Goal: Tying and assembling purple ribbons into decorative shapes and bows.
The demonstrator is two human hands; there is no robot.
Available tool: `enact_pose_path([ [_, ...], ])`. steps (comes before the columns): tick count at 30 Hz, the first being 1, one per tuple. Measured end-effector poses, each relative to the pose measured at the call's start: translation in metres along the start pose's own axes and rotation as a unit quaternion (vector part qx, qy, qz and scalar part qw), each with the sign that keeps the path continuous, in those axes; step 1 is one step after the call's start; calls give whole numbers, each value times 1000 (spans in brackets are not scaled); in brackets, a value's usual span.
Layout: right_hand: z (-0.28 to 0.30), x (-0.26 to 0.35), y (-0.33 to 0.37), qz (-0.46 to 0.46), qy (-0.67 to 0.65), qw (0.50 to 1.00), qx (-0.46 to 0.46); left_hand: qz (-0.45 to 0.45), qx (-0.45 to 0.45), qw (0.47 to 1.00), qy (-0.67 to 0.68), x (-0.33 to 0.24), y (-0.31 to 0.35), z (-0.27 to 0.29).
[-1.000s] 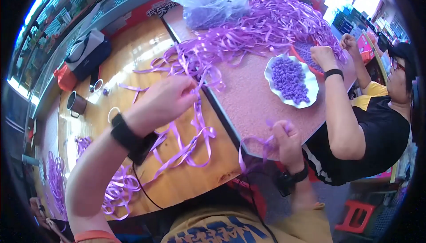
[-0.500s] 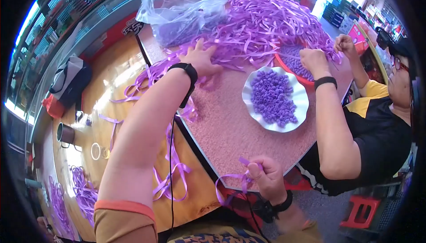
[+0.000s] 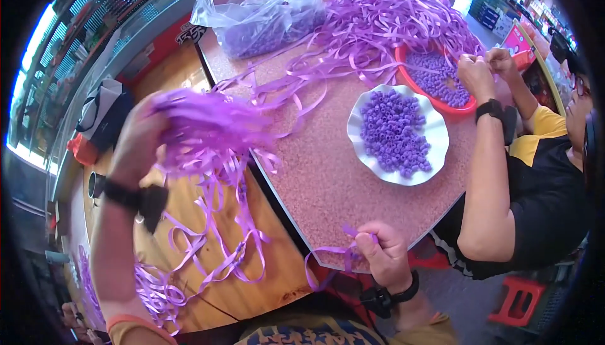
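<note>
My left hand (image 3: 140,135), smeared by motion, grips a bunch of purple ribbons (image 3: 208,124) above the wooden table; their loose ends trail down onto the wood. Near the front edge of the pink speckled table, my right hand (image 3: 383,250) pinches a single purple ribbon (image 3: 334,253), whose tail loops to the left. A white wavy-rimmed bowl (image 3: 435,159) of purple beads (image 3: 394,132) stands beyond my right hand. Farther back lies a big heap of purple ribbon (image 3: 397,20).
A red basket (image 3: 403,67) of beads sits beside a co-worker (image 3: 529,206), whose hands meet over its right side. A clear plastic bag (image 3: 271,23) of beads lies at the back. More ribbons (image 3: 154,288) lie on the wooden table (image 3: 258,294); a red stool (image 3: 520,301) stands at lower right.
My left hand has moved left and nearer from the far ribbons, lifting a bunch with it. My right hand has hardly moved. The co-worker's hands have come together.
</note>
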State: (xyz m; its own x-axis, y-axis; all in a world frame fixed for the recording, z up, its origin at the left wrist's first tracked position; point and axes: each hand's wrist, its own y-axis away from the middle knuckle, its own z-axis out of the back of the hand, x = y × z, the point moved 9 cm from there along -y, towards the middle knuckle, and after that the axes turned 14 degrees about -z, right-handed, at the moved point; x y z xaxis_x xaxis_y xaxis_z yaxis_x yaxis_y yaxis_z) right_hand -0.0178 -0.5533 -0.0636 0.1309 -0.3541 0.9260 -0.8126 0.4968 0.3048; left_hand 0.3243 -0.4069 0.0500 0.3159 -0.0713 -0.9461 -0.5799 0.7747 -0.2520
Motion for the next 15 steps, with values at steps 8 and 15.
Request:
enact_pose_path([
  [8,-1,-12,-1,3,12,1000,21,6,-111,991,-80,-51,114,101],
  [15,-23,20,-2,-5,94,995,24,32,125,855,-502,15,85,0],
])
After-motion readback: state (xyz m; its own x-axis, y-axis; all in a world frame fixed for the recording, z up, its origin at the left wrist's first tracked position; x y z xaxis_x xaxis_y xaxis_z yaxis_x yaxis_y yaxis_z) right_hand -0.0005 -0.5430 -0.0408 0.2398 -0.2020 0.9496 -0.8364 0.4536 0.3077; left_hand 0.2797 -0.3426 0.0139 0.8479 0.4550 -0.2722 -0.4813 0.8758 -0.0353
